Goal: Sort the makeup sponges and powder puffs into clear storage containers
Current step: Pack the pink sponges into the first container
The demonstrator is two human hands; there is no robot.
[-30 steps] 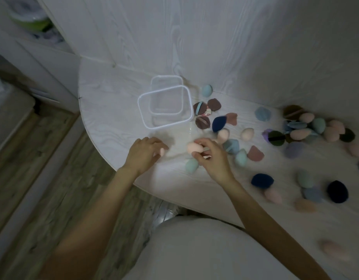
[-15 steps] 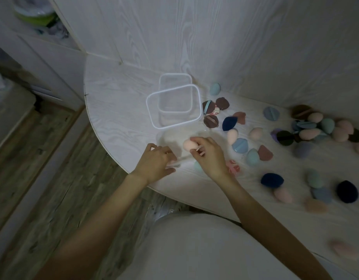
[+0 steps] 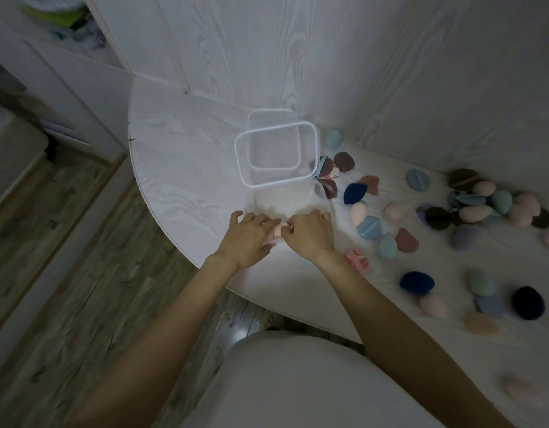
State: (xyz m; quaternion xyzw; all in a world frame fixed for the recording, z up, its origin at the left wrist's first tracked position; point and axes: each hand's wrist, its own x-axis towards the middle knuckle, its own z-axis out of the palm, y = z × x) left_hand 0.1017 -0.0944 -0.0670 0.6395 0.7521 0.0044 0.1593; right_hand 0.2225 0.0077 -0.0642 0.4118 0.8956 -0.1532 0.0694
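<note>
makeup sponges and powder puffs [image 3: 387, 245] in pink, teal, navy and maroon lie scattered across the right side of my white wood-grain table [image 3: 180, 168]. my left hand [image 3: 247, 236] and right hand [image 3: 310, 234] meet near the table's front edge, fingers curled together around a small pale pink egg-shaped sponge [image 3: 277, 232] pinched between them. just beyond, a clear square plastic container with a white rim [image 3: 276, 154] stands empty beside the wall.
</note>
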